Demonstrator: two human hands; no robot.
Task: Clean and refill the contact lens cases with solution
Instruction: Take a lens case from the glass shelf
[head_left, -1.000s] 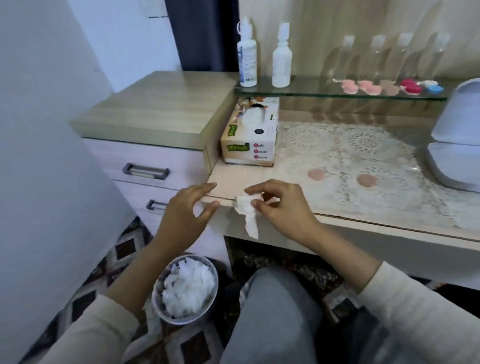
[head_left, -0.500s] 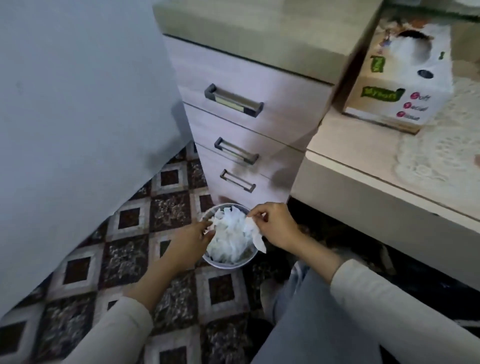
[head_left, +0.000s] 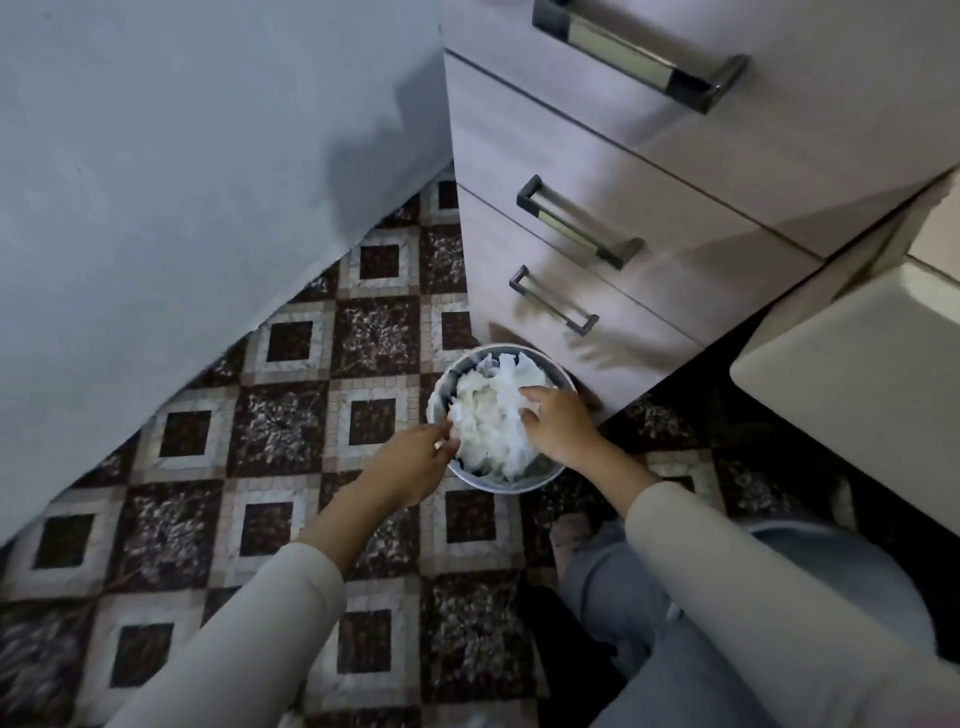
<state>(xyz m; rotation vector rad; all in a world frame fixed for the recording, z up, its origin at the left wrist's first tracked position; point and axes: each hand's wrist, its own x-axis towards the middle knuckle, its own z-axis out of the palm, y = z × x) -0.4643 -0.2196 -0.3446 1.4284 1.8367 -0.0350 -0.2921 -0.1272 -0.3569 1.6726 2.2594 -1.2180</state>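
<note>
A small round grey bin (head_left: 470, 480) stands on the floor, heaped with crumpled white tissues (head_left: 491, 415). My right hand (head_left: 558, 428) lies on top of the heap, its bent fingers and thumb closed on a tissue at the pile's right side. My left hand (head_left: 413, 465) reaches to the bin's left rim, with its outstretched fingertips touching the rim and the edge of the tissues. No lens case or solution bottle is in view.
A drawer unit (head_left: 623, 171) with three metal handles stands right behind the bin. The desk's front edge (head_left: 852, 395) juts out at the right, above my knees (head_left: 727, 597). A pale wall (head_left: 182, 182) slants along the left over the patterned tile floor (head_left: 322, 364).
My head has tilted from the desk down to the floor. My right hand carried the tissue from the desk edge down onto the bin's heap; my left hand followed to the bin's rim.
</note>
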